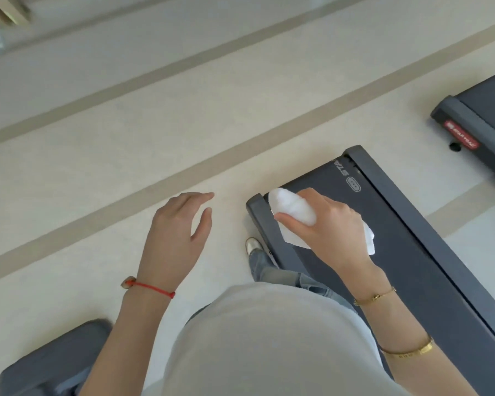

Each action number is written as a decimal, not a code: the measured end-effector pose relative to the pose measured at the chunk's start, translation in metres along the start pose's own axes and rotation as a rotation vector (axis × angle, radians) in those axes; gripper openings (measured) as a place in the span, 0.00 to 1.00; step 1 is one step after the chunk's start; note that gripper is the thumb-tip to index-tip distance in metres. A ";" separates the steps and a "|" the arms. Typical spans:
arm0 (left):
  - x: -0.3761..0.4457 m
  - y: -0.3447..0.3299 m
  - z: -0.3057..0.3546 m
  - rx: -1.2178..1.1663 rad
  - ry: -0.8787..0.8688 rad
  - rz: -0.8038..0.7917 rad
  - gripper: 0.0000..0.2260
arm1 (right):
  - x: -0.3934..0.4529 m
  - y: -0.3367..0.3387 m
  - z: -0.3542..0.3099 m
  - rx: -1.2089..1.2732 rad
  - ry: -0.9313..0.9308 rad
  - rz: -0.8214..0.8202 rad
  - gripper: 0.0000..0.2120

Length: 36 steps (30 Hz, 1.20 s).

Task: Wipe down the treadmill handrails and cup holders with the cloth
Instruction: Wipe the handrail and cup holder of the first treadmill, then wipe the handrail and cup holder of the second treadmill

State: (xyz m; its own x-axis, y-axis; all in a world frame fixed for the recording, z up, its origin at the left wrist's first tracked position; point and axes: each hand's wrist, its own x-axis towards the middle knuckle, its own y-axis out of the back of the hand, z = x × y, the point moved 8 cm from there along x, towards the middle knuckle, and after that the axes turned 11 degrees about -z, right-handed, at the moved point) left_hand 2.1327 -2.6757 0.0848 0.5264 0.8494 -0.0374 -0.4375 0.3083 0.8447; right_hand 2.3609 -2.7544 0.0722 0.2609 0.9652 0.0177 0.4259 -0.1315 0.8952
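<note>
The person stood looking down at a pale vinyl floor (126, 172) crossed by tan stripes, beside the rear end of a dark grey treadmill deck (355, 224) that ran from the centre toward five o'clock. The right hand (326, 227) was closed around a crumpled white cloth (295, 208), fingers wrapped over the top and thumb pressed beneath, with a loose tail hanging out behind the palm. It hovered above the deck's near corner; whether the cloth touched the belt could not be told. The left hand (180, 232), at nine o'clock of the right, hung empty over the floor, fingers relaxed and spread. A second dark treadmill (480, 118) sat at two o'clock, well apart.

Neither handrails nor cup holders were in view, so the wiping proper seemed not yet begun. To do it well, the person would likely need to raise their gaze to the console, refold the cloth so a flat clean face showed, and steady the frame with the free hand while wrapping the cloth around each rail.
</note>
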 end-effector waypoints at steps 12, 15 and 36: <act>0.171 0.063 -0.055 -0.007 0.124 0.145 0.12 | 0.219 -0.002 -0.020 -0.022 0.152 -0.069 0.21; 0.214 0.069 -0.070 -0.012 0.132 0.129 0.12 | 0.264 -0.006 -0.024 -0.021 0.152 -0.061 0.21; 0.624 0.125 -0.132 0.036 -0.227 -0.166 0.12 | 0.573 -0.003 0.003 0.028 -0.263 0.172 0.22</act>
State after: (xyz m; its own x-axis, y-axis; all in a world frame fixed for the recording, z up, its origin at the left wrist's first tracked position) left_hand 2.3108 -2.0505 0.0966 0.7407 0.6692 -0.0597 -0.3076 0.4167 0.8554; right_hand 2.5115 -2.2017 0.0788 0.5452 0.8369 0.0489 0.3787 -0.2979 0.8762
